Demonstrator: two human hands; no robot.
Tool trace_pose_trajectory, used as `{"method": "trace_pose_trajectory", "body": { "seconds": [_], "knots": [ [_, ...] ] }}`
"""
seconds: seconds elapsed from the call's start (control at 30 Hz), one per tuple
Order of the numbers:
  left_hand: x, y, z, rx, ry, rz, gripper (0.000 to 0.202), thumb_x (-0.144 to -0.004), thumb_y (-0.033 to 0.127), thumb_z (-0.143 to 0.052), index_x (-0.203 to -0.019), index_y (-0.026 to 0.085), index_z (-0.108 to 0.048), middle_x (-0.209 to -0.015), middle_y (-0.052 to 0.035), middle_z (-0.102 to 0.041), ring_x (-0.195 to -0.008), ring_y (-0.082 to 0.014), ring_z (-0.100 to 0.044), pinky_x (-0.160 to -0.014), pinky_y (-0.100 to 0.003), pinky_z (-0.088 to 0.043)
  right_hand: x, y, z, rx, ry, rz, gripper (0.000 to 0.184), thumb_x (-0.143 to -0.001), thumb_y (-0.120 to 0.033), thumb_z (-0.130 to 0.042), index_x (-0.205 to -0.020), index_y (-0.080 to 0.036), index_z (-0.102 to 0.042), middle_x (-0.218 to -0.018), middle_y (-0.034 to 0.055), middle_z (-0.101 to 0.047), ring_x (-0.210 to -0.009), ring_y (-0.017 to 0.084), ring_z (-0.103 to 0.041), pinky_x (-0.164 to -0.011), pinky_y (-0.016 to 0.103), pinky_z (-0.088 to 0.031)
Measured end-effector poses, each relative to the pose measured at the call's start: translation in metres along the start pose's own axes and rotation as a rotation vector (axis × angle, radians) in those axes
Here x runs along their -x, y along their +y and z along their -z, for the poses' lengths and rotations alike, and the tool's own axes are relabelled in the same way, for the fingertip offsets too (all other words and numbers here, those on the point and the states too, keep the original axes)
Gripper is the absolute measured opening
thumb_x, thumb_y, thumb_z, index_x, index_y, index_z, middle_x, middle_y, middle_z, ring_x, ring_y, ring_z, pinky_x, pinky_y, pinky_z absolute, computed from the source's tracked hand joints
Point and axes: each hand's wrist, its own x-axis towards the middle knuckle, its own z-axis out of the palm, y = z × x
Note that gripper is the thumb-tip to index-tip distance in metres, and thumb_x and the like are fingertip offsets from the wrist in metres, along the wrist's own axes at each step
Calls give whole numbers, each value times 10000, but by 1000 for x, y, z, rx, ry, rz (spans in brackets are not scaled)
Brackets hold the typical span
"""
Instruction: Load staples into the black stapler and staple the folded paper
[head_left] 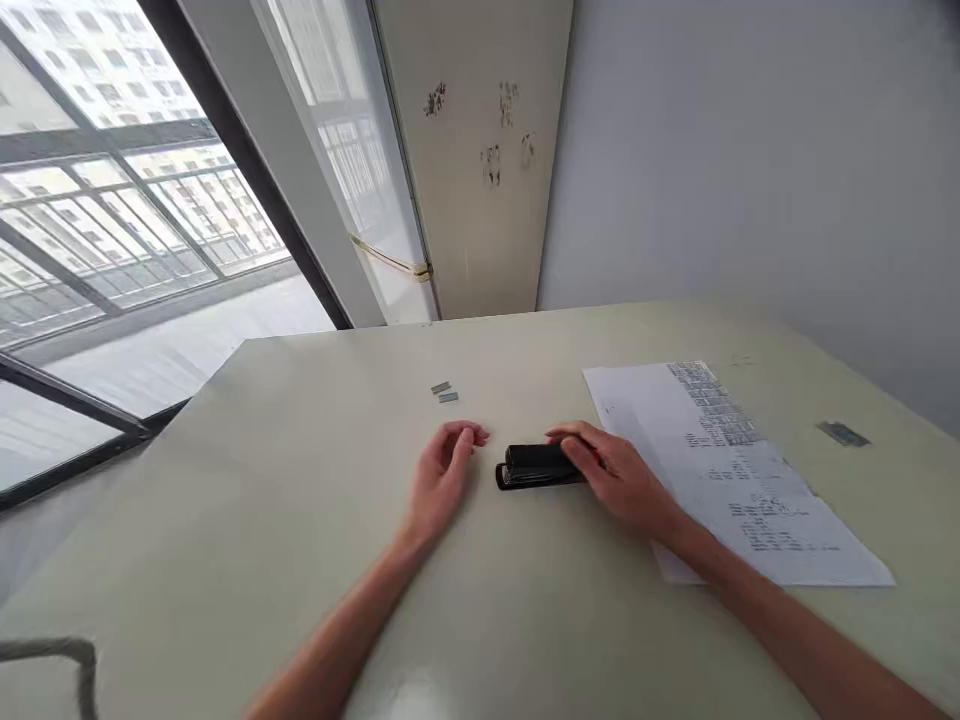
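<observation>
A black stapler [534, 466] lies on the pale table, its nose toward the left. My right hand [611, 475] grips its rear end from the right, fingers over the top, covering that end. Just left of the stapler, and apart from it, my left hand [442, 468] rests on the tabletop with its fingers curled in and the thumb against them; no object shows in it. Two short grey strips, which look like staples [448, 397], lie beyond my left hand. Right of the stapler are printed white paper sheets [660, 430], partly under my right forearm.
The pale table [300, 520] spreads around both hands. A small dark grey flat piece [843, 433] lies near its right side. A grey bent bar [52, 650] shows at the lower left. Behind stand a wall [712, 180], a stained panel [480, 230] and glazing with a railing.
</observation>
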Motion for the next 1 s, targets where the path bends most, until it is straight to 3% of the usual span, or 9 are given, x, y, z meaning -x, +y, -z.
{"method": "trace_pose_trajectory", "body": {
  "seconds": [0.17, 0.7, 0.87, 0.93, 1.0],
  "knots": [
    [-1, -1, 0, 4, 16, 12, 284, -1037, 449, -542, -1012, 194, -665, -1021, -64, -734, -986, -199, -657, -935, -322, -488, -1, 11, -4, -27, 118, -84, 433, -1087, -547, -331, -1178, -269, -650, -1192, 60, -766, -1168, 266, -676, -991, 408, -506],
    [1, 3, -1, 27, 13, 44, 297, -1013, 465, -582, -974, 198, -704, -1009, -71, -746, -980, -202, -659, -924, -305, -479, 0, 12, -6, -28, 100, -55, 443, -1095, -557, -297, -1211, -270, -613, -1181, 68, -753, -1097, 243, -690, -959, 394, -519],
    [0, 4, -2, 116, 13, 72, 391, -994, 548, -602, -972, 182, -736, -1039, -101, -763, -1013, -232, -678, -973, -345, -494, 2, 2, -1, 193, -47, 105, 376, -982, -591, -580, -1144, -264, -670, -1076, 71, -744, -963, 265, -685, -817, 381, -533],
    [-1, 2, -1, 243, 17, 115, 406, -977, 558, -632, -987, 169, -746, -1072, -120, -770, -1071, -256, -691, -1010, -369, -496, 2, -3, 1, 178, -62, 51, 384, -941, -606, -642, -1112, -265, -690, -996, 57, -746, -903, 259, -683, -763, 367, -526],
    [-3, 1, -2, 450, 30, 196, 393, -975, 526, -654, -1001, 148, -755, -1109, -144, -772, -1138, -280, -696, -1044, -386, -497, 2, -8, 3, 48, -116, -98, 429, -931, -638, -645, -1138, -265, -695, -967, 45, -752, -874, 243, -689, -717, 341, -525]
  ]
}}
